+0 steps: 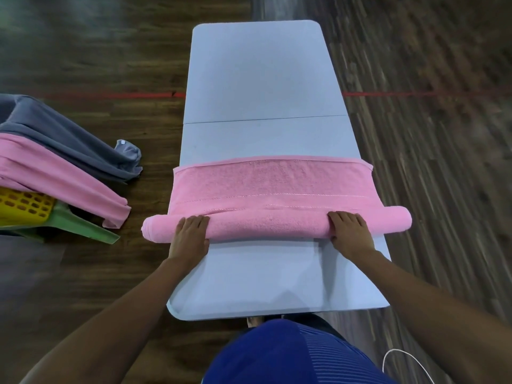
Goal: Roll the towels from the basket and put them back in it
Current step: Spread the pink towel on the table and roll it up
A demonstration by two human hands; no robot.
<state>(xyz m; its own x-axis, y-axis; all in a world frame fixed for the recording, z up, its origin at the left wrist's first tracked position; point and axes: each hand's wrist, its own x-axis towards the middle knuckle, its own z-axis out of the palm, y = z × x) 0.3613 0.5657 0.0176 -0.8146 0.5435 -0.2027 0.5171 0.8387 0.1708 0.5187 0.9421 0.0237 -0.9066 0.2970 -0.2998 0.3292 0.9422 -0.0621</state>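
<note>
A pink towel (273, 187) lies across the light grey table (263, 84), its near part wound into a thick roll (266, 224) that overhangs both table sides. My left hand (191, 234) rests on the roll's left part, fingers over its top, thumb at the near side. My right hand (349, 231) rests the same way on the right part. A short flat stretch of towel remains beyond the roll. At the left, a yellow basket (25, 205) carries a grey towel (69, 139) and another pink towel (63, 184) draped over it.
The basket sits on a green plastic stool (83, 225) on the dark wooden floor left of the table. A red line (110, 94) runs across the floor. A white cable (399, 361) lies at the lower right. The far half of the table is bare.
</note>
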